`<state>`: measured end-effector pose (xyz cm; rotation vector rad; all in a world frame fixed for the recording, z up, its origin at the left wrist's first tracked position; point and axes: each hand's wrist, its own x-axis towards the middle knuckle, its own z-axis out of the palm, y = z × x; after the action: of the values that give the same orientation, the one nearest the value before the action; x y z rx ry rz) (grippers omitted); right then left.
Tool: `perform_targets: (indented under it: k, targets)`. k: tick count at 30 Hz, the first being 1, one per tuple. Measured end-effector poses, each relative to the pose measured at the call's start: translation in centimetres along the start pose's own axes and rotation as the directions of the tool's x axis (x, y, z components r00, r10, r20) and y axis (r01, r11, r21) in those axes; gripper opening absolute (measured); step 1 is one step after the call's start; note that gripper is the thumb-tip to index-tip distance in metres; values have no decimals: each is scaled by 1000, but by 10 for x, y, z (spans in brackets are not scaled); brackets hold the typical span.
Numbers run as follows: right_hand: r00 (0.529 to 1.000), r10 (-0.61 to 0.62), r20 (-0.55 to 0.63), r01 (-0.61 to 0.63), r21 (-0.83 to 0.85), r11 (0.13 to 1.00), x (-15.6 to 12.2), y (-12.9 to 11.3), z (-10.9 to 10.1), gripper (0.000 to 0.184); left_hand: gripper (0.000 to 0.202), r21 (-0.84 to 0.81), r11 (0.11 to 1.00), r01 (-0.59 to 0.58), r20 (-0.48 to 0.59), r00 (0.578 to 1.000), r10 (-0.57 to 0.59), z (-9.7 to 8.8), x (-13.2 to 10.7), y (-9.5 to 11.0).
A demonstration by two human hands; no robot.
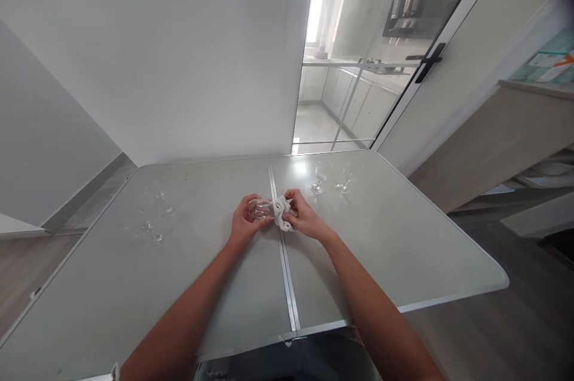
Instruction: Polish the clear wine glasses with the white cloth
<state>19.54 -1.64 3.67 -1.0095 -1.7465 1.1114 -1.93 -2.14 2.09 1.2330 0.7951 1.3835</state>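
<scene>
Over the middle of the table, my left hand (246,221) is wrapped round the clear bowl of a wine glass (262,209), which lies on its side. My right hand (307,216) grips a bunched white cloth (282,213) pressed against the glass's right end. The cloth hides the stem and foot. Two clear stemmed glasses stand upright on the far right: one wine glass (318,180) and another wine glass (344,180) beside it. To the left, several more clear glasses (155,228) are grouped; their outlines are faint against the tabletop.
The pale folding table (381,237) has a metal seam (289,291) down its middle. A white wall (201,58) rises behind it. At the back right is a glass door with a black handle (429,62). Wooden shelves (515,130) stand at the right.
</scene>
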Motion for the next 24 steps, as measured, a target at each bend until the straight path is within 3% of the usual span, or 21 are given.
perform_targets:
  k: [4, 7, 10, 13, 15, 16, 19, 21, 22, 24]
  targets:
    - [949, 22, 316, 15, -114, 993, -1, 1, -7, 20, 64, 21, 1000, -11, 54, 998, 10, -2, -1, -2]
    - [916, 32, 401, 25, -135, 991, -1, 0, -8, 15, 63, 49, 999, 3, 83, 997, -7, -2, -1, -3]
    - [947, 37, 320, 51, -264, 963, -2, -3, 3, 13, 60, 77, 997, 4, 15, 1000, -5, -2, 0, -6]
    - [993, -41, 110, 98, -583, 806, -3, -8, 24, 9, 56, 147, 989, 15, -146, 989, 6, -5, 2, -9]
    - [992, -116, 52, 119, -698, 706, -4, -12, 38, 10, 55, 184, 983, 26, -259, 966, 23, -8, 3, -11]
    - [992, -121, 44, 116, -707, 698, -4, -13, 43, 9, 55, 185, 982, 29, -294, 955, 27, -10, 4, -12]
    - [1000, 3, 24, 10, -529, 849, -3, -15, 48, 8, 58, 108, 993, 35, -255, 967, -6, -12, 5, -12]
    - [987, 125, 97, -104, -197, 975, -2, -13, 44, 13, 61, 24, 999, 27, -164, 986, -23, -11, 5, -11]
    - [972, 171, 160, -173, -6, 985, -2, -11, 40, 18, 63, -20, 1000, 21, -117, 993, -23, -10, 5, -10]
    - [936, 229, 268, -303, 279, 911, -2, -8, 33, 25, 65, -87, 996, 10, -43, 999, -14, -8, 4, -10]
